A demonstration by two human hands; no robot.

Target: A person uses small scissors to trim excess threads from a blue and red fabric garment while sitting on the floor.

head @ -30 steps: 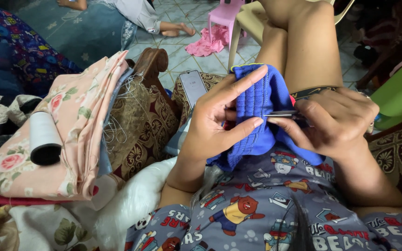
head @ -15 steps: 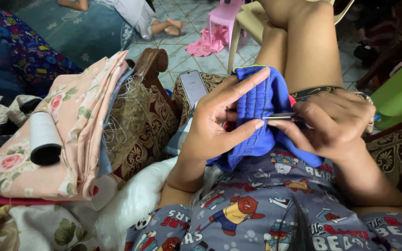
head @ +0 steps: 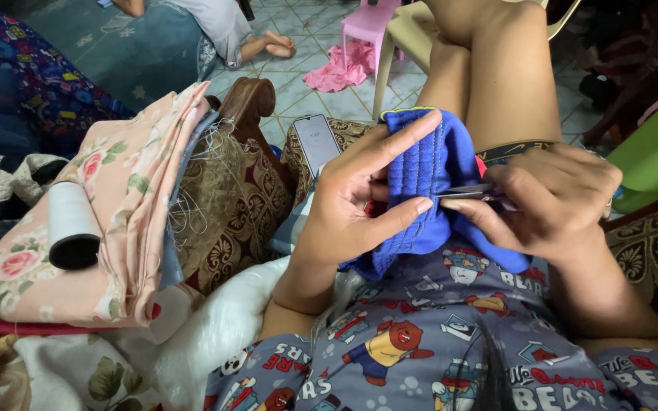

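Centre of frame, work area: I see both hands meeting on a blue fabric piece [head: 428, 183] held over the lap, just above the printed cartoon-pattern clothing [head: 436, 342].
Left hand [head: 352, 205]: closed on the blue fabric, thumb and index finger pinching it; the index finger stretches up along its upper left edge.
Right hand [head: 554, 202]: closed around a small dark metal tool [head: 470, 192], gripped between thumb and fingers; its tip lies against the fabric beside the left thumb. I cannot tell what kind of tool it is.
Blue fabric: thick, with rows of raised stitching, a thin yellow line along its top edge; a bit of red shows behind it at its right edge. It hangs down between the two hands.
Left of frame: folded pink floral cloth [head: 116, 205] rests on a carved wooden armrest with brown patterned upholstery [head: 230, 190]; a white thread spool [head: 71, 224] with a dark end lies on the cloth; loose threads trail off the cloth's edge.
Upper centre: a phone [head: 320, 141] lies face up on the upholstery, just left of the left hand.
Top of frame: tiled floor, a pink plastic chair [head: 367, 30], a crumpled pink cloth [head: 340, 68], and part of another person [head: 222, 30] lying on a teal mat.
Right edge: a green object [head: 653, 160], partly cut off.
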